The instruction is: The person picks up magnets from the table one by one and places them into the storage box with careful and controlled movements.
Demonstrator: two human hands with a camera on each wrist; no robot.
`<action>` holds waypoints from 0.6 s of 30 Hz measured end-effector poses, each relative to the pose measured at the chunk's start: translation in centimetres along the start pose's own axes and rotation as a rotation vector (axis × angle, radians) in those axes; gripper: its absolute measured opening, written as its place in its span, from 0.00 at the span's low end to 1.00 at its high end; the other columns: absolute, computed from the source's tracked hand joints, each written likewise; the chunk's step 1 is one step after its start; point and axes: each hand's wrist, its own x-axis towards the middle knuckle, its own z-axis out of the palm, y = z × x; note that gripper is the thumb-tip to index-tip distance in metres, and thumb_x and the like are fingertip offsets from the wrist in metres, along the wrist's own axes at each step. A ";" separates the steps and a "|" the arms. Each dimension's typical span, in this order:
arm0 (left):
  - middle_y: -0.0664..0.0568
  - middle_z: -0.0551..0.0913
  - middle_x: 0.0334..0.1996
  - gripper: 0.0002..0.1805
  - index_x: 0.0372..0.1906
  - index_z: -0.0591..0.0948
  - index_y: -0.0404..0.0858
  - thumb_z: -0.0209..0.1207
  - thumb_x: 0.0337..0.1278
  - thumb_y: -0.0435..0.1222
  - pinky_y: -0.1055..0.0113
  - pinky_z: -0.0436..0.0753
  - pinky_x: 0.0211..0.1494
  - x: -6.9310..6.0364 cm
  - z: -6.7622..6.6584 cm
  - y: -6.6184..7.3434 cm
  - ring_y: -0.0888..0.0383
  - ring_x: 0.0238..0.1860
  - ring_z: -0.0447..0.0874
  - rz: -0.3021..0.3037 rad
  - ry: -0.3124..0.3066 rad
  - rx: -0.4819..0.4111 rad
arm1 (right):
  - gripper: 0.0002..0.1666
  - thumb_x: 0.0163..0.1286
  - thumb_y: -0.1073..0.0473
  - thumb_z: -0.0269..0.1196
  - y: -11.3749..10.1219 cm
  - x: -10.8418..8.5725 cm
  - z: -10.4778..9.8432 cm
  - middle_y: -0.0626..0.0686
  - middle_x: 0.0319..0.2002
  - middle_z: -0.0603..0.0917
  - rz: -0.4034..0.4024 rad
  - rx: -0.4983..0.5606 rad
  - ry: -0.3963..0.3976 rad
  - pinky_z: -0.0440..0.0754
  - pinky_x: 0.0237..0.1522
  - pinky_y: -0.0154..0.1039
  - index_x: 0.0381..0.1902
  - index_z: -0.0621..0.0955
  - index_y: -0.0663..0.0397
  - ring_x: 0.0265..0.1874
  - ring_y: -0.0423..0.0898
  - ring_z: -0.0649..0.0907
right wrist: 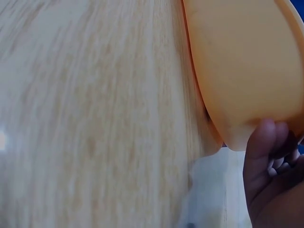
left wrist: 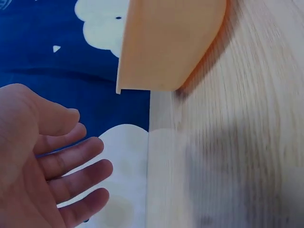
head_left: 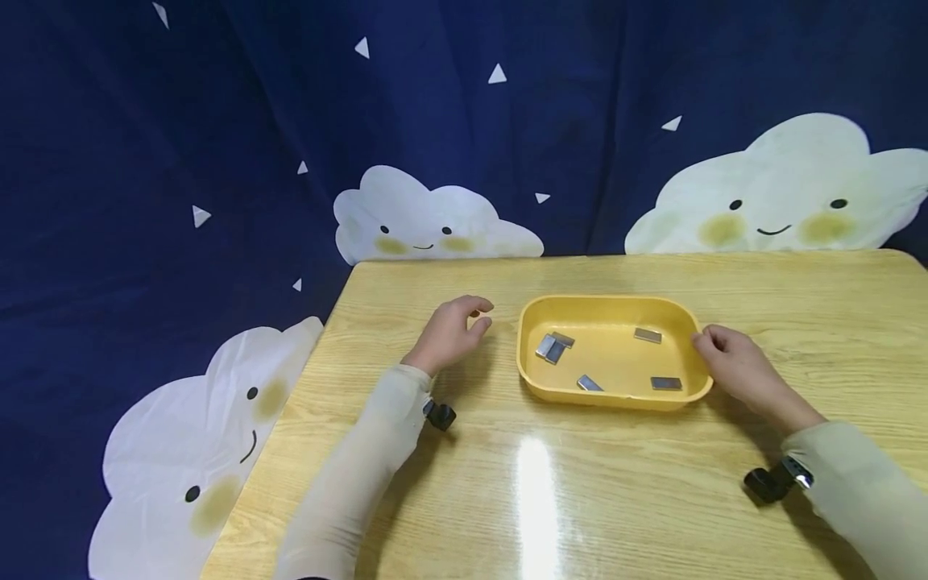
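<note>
A yellow-orange plastic bin [head_left: 609, 398] with rounded corners stands on the table. On its floor lie several small flat grey metal-looking blocks; some overlap in a cluster [head_left: 555, 352] at the left, one block [head_left: 648, 335] is toward the back right and another [head_left: 665, 383] toward the front right. My right hand [head_left: 739, 366] pinches the bin's right rim between thumb and fingers; the right wrist view has the thumb against the bin's outer wall [right wrist: 242, 71]. Left of the bin, apart from it, my left hand [head_left: 451, 332] hovers with loosely bent fingers and holds nothing [left wrist: 57, 161].
The wooden table [head_left: 435, 515] carries a bright light reflection in front of the bin. Behind and to the left hangs a dark blue curtain [head_left: 435, 105] with clouds and white triangles. A small black device [head_left: 439, 414] is strapped at the left wrist, another [head_left: 772, 483] at the right.
</note>
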 end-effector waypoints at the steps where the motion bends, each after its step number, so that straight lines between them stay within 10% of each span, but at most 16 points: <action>1: 0.47 0.82 0.59 0.17 0.60 0.80 0.39 0.56 0.70 0.38 0.55 0.79 0.62 -0.2 0.0 0.0 0.47 0.60 0.81 -0.003 -0.002 -0.010 | 0.28 0.80 0.42 0.40 0.0 0.0 0.0 0.50 0.21 0.67 -0.002 0.001 0.001 0.68 0.18 0.39 0.29 0.67 0.58 0.17 0.43 0.69; 18: 0.46 0.75 0.67 0.27 0.69 0.71 0.38 0.53 0.73 0.46 0.51 0.71 0.72 -5.6 1.4 0.1 0.49 0.71 0.71 -0.040 -0.056 -0.055 | 0.27 0.81 0.43 0.41 0.2 0.2 0.2 0.49 0.21 0.68 -0.007 -0.016 0.013 0.67 0.21 0.37 0.31 0.69 0.60 0.18 0.41 0.68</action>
